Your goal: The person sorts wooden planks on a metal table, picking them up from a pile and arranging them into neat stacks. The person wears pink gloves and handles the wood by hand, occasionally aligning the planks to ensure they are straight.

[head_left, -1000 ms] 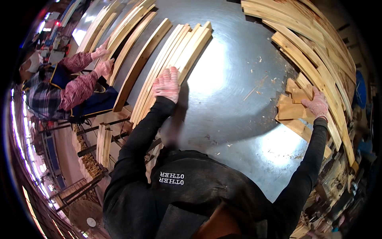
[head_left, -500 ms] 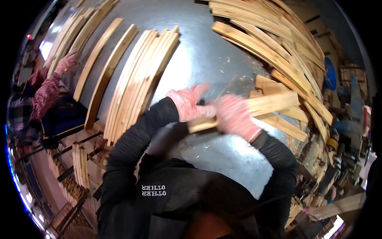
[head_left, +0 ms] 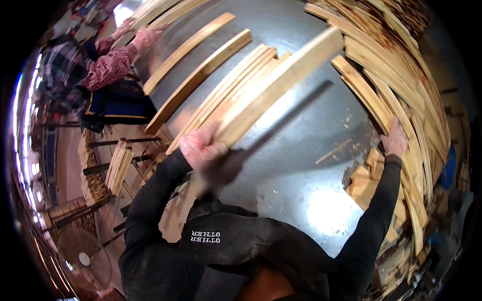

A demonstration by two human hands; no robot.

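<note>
Right grip (head_left: 395, 139) now out at side planks (head_left: 363, 89), closure unclear; left grip (head_left: 202, 144) around one board (head_left: 286, 83)

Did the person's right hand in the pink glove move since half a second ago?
Yes: across the shiny grey metal table, the right hand moved right, to the long pale wooden boards.

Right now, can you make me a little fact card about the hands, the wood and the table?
Left hand: gripping a long board, raised above the table
Right hand: on the wood pile at the right
Table: grey, shiny
Short blocks: near the table's right side
Other person: upper left, plaid top
</note>
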